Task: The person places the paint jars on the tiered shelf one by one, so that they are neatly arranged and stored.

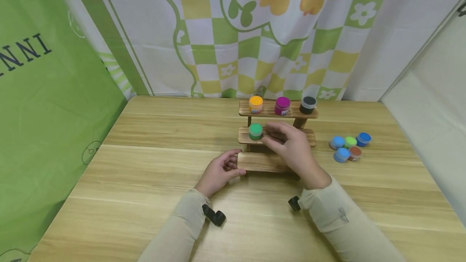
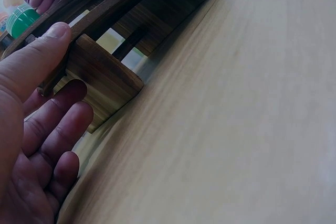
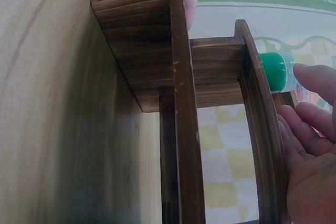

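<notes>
A three-step wooden display stand (image 1: 265, 161) stands on the table. My left hand (image 1: 220, 171) pinches the left end of its lowest step, with the thumb (image 2: 44, 51) along the edge and the other fingers loosely bent below. On the middle step's left side sits a small green paint jar (image 1: 256, 132), upright. My right hand (image 1: 291, 146) is just right of that jar, its fingertips at the jar's side rather than around it. Along the top step stand an orange paint jar (image 1: 256, 104), a purple paint jar (image 1: 282, 106) and a black paint jar (image 1: 308, 105).
Right of the stand, several loose paint jars cluster on the wooden table (image 1: 145, 197): blue ones (image 1: 342, 155), a light green one (image 1: 350, 142) and a brown one (image 1: 354, 153). A patterned curtain (image 1: 255, 51) hangs behind the table's back edge.
</notes>
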Demonstrator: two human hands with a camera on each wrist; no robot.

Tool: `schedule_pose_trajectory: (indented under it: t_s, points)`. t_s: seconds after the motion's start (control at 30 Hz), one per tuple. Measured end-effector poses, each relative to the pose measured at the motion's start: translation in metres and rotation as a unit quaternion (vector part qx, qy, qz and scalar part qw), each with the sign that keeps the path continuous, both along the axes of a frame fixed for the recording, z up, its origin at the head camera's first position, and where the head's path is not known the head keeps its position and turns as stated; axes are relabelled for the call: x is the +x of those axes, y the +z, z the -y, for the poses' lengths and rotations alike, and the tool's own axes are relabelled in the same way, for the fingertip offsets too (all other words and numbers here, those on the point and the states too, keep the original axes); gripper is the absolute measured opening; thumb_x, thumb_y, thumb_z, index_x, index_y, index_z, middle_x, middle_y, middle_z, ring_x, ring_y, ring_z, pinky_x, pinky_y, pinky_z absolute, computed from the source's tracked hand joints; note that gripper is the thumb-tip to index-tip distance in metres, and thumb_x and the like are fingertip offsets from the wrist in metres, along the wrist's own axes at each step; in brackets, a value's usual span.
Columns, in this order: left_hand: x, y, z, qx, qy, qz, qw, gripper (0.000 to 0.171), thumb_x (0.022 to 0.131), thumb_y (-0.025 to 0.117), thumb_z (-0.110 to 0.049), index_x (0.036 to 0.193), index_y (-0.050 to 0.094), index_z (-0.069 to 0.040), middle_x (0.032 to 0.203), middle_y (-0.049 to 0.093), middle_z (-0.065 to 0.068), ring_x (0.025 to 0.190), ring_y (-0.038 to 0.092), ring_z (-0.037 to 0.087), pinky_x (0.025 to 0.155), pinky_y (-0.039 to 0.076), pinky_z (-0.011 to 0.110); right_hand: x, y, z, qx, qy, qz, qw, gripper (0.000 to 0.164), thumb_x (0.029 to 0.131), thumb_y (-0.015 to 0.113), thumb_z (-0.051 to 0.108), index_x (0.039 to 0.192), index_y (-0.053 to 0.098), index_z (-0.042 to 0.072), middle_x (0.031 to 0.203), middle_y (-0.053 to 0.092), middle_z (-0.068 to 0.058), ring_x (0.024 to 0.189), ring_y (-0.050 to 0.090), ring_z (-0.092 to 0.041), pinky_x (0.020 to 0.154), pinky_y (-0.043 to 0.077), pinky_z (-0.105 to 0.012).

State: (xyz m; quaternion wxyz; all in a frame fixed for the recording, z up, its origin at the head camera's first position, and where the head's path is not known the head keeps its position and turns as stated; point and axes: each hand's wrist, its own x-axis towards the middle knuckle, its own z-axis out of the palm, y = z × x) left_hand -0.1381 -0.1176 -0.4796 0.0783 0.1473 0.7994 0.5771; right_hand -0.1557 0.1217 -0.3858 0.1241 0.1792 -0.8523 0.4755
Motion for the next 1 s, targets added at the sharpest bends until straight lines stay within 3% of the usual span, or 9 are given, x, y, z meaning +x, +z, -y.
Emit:
schedule_pose_trajectory:
  t_s: [0.23, 0.53, 1.0]
  points:
    - [0.000, 0.000, 0.000, -0.001, 0.002, -0.002, 1.0000, 0.063, 0.085, 0.083, -0.024, 0.141, 0.056, -0.013, 0.110, 0.067, 0.003, 0.094, 0.064, 0.015, 0.083, 0.054, 0.031, 0.006, -0.002, -0.011, -0.025, -0.018, 0.026, 0.999, 0.038, 0.086, 0.080, 0.007, 0.121, 0.068, -0.002, 0.116, 0.069, -0.015, 0.105, 0.069, -0.029, 0.088, 0.056, -0.030]
    - [-0.001, -0.001, 0.000, -0.006, 0.007, 0.005, 0.9999, 0.063, 0.083, 0.084, -0.024, 0.140, 0.057, -0.016, 0.109, 0.067, 0.000, 0.094, 0.063, 0.015, 0.084, 0.054, 0.033, 0.014, -0.006, -0.029, -0.040, -0.041, 0.029, 0.998, 0.035, 0.090, 0.077, 0.010, 0.122, 0.067, -0.001, 0.118, 0.068, -0.015, 0.106, 0.067, -0.028, 0.087, 0.050, -0.012]
    - [0.001, -0.003, 0.000, -0.004, 0.004, 0.010, 0.9999, 0.065, 0.083, 0.083, -0.028, 0.141, 0.057, -0.016, 0.110, 0.065, 0.000, 0.095, 0.062, 0.017, 0.085, 0.054, 0.035, 0.025, -0.001, -0.050, -0.035, -0.059, 0.062, 0.996, 0.035, 0.092, 0.076, 0.018, 0.122, 0.069, 0.002, 0.116, 0.071, -0.014, 0.100, 0.065, -0.017, 0.082, 0.049, -0.009]
